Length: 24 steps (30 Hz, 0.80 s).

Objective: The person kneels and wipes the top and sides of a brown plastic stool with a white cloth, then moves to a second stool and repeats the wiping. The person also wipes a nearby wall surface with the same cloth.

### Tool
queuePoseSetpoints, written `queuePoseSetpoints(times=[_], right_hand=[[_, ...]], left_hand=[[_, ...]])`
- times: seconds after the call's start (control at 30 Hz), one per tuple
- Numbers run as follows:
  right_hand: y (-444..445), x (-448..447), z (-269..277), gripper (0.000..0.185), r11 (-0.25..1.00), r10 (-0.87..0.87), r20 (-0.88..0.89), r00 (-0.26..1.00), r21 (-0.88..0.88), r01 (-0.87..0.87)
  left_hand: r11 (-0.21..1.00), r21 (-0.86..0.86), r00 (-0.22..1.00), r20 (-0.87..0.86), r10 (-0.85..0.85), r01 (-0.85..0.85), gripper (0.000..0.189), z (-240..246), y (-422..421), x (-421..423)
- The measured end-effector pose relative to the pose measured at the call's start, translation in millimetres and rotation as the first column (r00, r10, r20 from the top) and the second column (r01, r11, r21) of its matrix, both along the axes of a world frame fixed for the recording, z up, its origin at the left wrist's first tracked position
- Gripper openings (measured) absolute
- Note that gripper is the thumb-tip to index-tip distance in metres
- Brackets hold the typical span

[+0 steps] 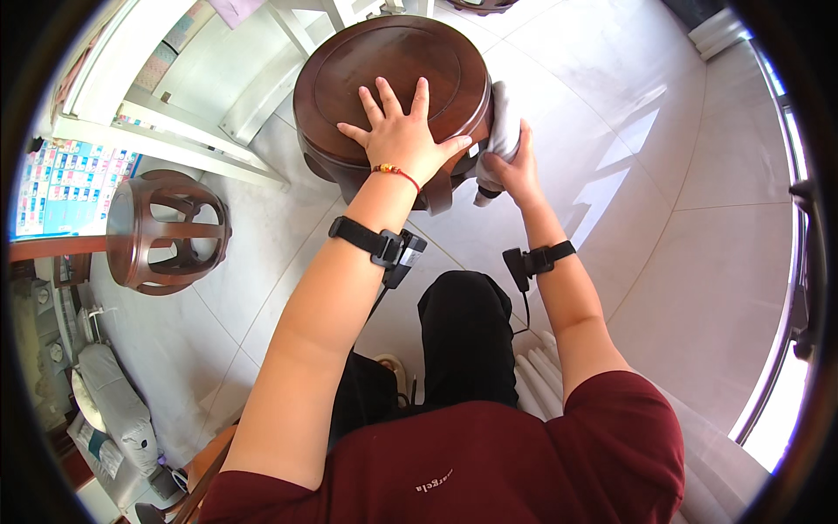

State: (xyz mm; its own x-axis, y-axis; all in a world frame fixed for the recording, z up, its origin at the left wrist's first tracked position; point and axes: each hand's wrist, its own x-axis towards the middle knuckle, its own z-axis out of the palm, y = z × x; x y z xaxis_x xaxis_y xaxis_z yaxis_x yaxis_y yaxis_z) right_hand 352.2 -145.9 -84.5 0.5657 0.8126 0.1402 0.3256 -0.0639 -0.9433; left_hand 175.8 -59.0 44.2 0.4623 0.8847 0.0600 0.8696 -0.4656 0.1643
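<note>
Before me stands a dark brown wooden drum stool [406, 49] with a round top and curved, open-sided legs. My left hand [402, 134] lies palm down on its top, fingers spread wide. At the stool's right side, my right hand [520, 167] grips a light grey cloth [501, 124]. The cloth lies against the stool's side just below the rim. Part of the cloth hangs below my fingers, and the stool's lower legs are largely hidden.
A second wooden drum stool [190, 229] is at the left on the tiled floor [655, 262]. White wooden furniture [255, 92] stands close behind the first stool's left side. A window [772, 367] runs along the right, and a white curtain [546, 373] hangs near my right side.
</note>
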Motion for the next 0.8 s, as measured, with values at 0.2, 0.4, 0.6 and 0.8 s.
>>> queuePoseSetpoints(times=[0.2, 0.4, 0.6, 0.8], right_hand=[[-5, -38, 59, 0.083, 0.991, -0.080, 0.121, 0.989, 0.115, 0.066], [-32, -85, 89, 0.089, 0.998, -0.013, 0.361, 0.932, 0.061, -0.010], [-33, -109, 83, 0.095, 0.999, 0.004, 0.428, 0.904, 0.037, -0.022], [-5, -77, 72, 0.089, 0.987, -0.123, 0.450, 0.885, 0.145, 0.064]], left_hand=[[0.975, -0.202, 0.995, 0.012, -0.094, 0.095, 0.089, 10, 10, -7], [0.946, -0.205, 0.968, 0.056, -0.245, 0.252, 0.074, 23, 49, -76], [0.945, -0.175, 0.957, -0.039, -0.288, 0.277, 0.103, 11, 77, -123], [0.971, -0.089, 0.972, -0.061, -0.229, 0.223, 0.105, -3, 51, -96]])
